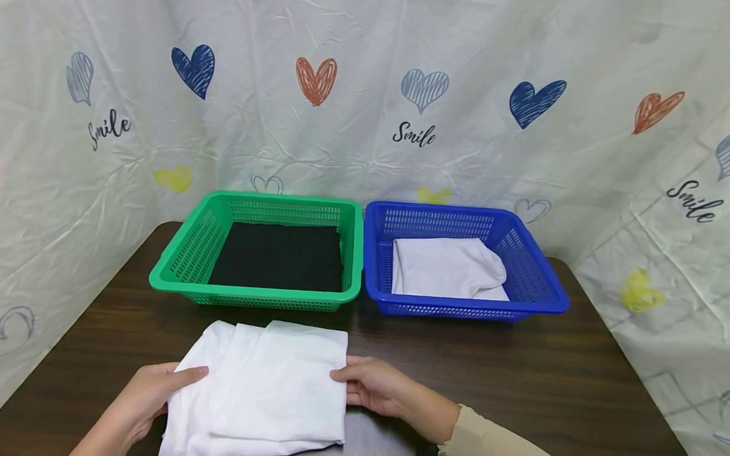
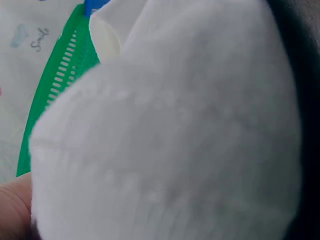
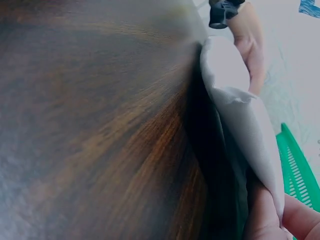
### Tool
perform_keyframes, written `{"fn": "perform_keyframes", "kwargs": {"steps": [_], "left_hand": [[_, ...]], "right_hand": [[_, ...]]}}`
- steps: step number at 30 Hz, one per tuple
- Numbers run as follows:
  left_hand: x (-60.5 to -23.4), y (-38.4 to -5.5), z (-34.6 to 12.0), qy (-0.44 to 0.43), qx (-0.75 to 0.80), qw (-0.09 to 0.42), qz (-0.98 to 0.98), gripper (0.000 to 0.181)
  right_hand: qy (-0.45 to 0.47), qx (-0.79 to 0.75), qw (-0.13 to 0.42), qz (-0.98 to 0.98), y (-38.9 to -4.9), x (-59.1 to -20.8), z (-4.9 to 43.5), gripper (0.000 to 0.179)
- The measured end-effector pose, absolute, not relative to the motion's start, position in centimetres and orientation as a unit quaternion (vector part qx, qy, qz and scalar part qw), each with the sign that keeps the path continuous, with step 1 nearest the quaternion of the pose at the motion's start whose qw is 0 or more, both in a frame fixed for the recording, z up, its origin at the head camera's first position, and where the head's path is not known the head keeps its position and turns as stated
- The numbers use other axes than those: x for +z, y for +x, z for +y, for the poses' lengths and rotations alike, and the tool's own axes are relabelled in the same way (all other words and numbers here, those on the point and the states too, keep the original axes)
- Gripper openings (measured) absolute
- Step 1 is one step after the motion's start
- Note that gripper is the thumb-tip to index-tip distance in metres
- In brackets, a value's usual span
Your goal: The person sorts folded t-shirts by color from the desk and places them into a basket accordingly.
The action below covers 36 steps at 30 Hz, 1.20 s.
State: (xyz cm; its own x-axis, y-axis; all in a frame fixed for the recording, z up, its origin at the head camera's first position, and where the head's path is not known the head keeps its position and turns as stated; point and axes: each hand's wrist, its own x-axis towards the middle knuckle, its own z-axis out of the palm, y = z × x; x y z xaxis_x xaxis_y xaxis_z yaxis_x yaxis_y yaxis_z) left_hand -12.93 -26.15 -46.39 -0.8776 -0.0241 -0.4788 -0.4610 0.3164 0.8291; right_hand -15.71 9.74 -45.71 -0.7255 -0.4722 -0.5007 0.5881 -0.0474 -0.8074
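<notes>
A folded white garment [image 1: 280,385] spans the space between both hands at the front of the table, in the head view. My left hand [image 1: 150,393] grips its left edge, thumb on top and fingers beneath. At the opposite edge my right hand [image 1: 379,385] pinches the cloth between thumb and fingers. The right wrist view shows the garment [image 3: 250,135] edge-on, raised off the tabletop with a dark gap below. White cloth [image 2: 165,135] fills most of the left wrist view, hiding most of that hand.
Behind the garment stands a green basket [image 1: 258,292] with folded black cloth [image 1: 278,258] in it. To its right, a blue basket [image 1: 464,308] contains folded white cloth [image 1: 441,269]. Both rest on a dark wooden table [image 1: 497,378], before a heart-printed curtain [image 1: 358,27].
</notes>
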Motion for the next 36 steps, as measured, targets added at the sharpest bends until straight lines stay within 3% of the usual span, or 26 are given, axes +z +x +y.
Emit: {"fn": "perform_keyframes", "kwargs": {"steps": [24,36], "left_hand": [[-41.2,-12.5,-22.8,-0.148,0.53,0.151,0.821,0.052],[-38.2,-13.0,-21.6,-0.118,0.541,0.157,0.818,0.048]], "right_hand": [[0.014,-0.717,0.344,0.606,-13.9,-39.9,13.7,0.042],[0.012,-0.715,0.346,0.607,-13.6,-37.4,15.8,0.042]]}}
